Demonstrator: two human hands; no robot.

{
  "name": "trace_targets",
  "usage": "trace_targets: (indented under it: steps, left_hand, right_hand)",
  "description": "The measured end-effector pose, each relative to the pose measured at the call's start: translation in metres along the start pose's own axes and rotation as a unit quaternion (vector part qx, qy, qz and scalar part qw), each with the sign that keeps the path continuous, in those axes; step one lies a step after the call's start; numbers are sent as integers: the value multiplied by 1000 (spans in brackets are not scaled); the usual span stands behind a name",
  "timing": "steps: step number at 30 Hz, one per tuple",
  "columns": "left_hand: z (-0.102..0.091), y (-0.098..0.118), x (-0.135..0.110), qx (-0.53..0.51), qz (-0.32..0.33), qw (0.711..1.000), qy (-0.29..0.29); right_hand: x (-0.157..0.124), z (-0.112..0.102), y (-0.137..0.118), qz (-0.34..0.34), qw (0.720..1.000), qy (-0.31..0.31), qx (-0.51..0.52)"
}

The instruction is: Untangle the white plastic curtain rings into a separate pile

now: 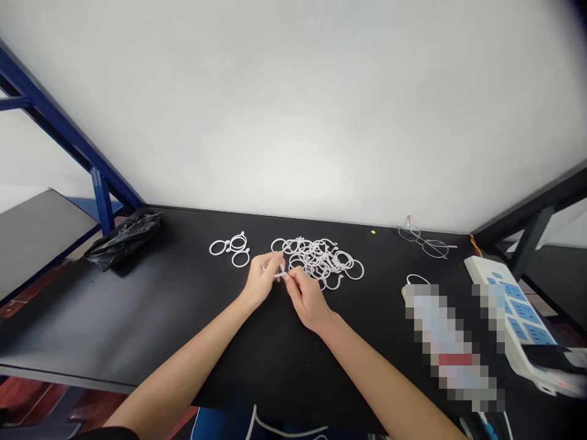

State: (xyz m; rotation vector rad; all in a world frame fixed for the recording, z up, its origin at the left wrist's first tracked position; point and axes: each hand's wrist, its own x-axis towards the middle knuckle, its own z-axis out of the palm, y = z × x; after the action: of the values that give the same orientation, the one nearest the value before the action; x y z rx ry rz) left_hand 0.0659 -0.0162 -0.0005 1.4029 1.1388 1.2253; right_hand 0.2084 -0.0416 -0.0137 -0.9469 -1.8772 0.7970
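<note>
Between my two hands, over the middle of the black table, is a white plastic ring (279,274). My left hand (263,276) grips its left side, with the fingers covering part of it. The thumb and forefinger of my right hand (306,298) pinch the ring's right end. Just behind my hands lies a heap of similar white rings (321,260), tangled over one another; some show a gap and a small knob at the end. Left of my left hand lies a small group of white rings (238,242), each with a small knob.
A crumpled black plastic bag (123,239) lies at the far left. To the right are eyeglasses (422,240), a white power strip (513,305) with blue sockets, and a pixelated long object (449,342) with a cable. A white wall (275,122) rises behind the black table (183,293).
</note>
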Motion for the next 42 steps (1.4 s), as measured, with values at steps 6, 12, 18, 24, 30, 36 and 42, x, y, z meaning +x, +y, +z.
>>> trace_targets:
  steps: [6,12,18,24,30,36,42]
  left_hand:
    - [-3,-6,2,7,16,998,-57]
    - [-4,1,-2,132,59,985,-95]
    - [0,-4,5,11,3,1000,-20]
    - [-8,2,16,-197,-65,975,82]
    - [-19,7,21,-369,-135,887,243]
    - [-30,5,25,-493,-181,805,277]
    - [-32,10,25,-505,-190,788,298]
  right_hand:
    - [0,1,2,5,998,64,8]
    - [-1,3,6,40,992,114,34]
    - [-1,4,8,49,990,128,33]
    - [-1,4,7,55,990,124,49]
    - [-1,4,6,62,989,121,62]
    - [0,5,9,56,989,118,68]
    - [-1,5,9,60,988,113,84]
